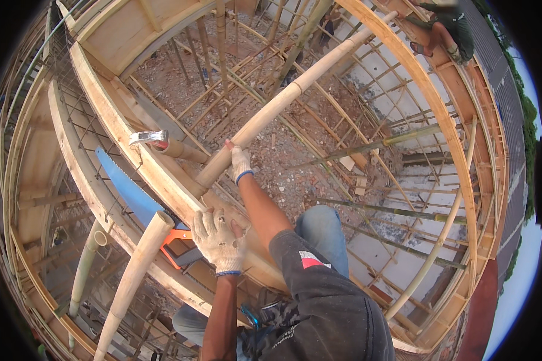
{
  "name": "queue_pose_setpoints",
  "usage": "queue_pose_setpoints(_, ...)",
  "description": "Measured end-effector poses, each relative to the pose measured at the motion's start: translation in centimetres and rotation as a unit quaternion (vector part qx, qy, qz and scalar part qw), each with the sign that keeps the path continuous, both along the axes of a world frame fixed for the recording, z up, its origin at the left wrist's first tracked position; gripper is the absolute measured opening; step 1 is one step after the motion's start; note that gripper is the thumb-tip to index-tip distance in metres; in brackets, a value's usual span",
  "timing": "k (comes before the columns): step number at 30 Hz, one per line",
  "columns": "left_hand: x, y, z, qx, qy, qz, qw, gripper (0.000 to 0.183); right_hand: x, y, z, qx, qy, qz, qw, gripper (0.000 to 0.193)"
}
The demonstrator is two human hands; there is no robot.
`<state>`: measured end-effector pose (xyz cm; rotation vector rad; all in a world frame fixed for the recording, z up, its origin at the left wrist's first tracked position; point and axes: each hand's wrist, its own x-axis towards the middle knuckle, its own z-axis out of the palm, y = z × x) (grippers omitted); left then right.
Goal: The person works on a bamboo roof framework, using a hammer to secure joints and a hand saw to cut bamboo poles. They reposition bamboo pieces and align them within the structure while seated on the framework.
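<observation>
My right hand (241,163), in a white knit glove with a blue cuff, is closed around the near end of a long pale bamboo pole (298,86). The pole slants away to the far right, its near end by the curved plank (111,84). My left hand (220,242), in a matching worn glove, rests over that plank with its fingers stretched out and holds nothing. Beside it lies a handsaw (126,185) with a blue blade and an orange and black handle, partly hidden by a bamboo post (140,265). A hammer (150,138) sits at the plank's edge, its handle mostly hidden.
Steel bars (87,141) run between the curved planks. Far below lies rubble-strewn ground (277,174), crossed by bamboo scaffolding (379,141). A curved timber (436,99) rings the right side, where another person (448,30) crouches at the far edge. A cut bamboo post (87,265) stands lower left.
</observation>
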<state>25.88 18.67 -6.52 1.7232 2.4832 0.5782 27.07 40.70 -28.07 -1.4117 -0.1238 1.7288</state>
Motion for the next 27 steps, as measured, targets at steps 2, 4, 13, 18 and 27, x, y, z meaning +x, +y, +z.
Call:
queue_pose_setpoints(2,0.1,0.1,0.1,-0.007,-0.003,0.002,1.000,0.041,0.4,0.0,-0.7,0.006,-0.016,0.009,1.000,0.058)
queue_pose_setpoints(4,0.0,-0.1,0.1,-0.010,-0.003,0.008,1.000,0.042,0.2,-0.4,-1.0,0.010,-0.026,0.038,0.999,0.074)
queue_pose_setpoints(13,0.5,0.1,0.5,0.007,-0.006,-0.004,1.000,0.042,1.0,-3.0,-3.2,0.001,-0.046,0.144,0.988,0.063)
queue_pose_setpoints(18,-0.3,-0.2,-0.3,0.008,0.003,0.022,1.000,0.042,1.2,-6.5,-0.1,-0.013,0.074,0.235,0.969,0.075)
queue_pose_setpoints(27,-1.0,-0.1,-0.5,0.011,0.016,0.026,0.999,0.041,0.4,-8.1,3.2,0.007,0.124,0.298,0.946,0.075)
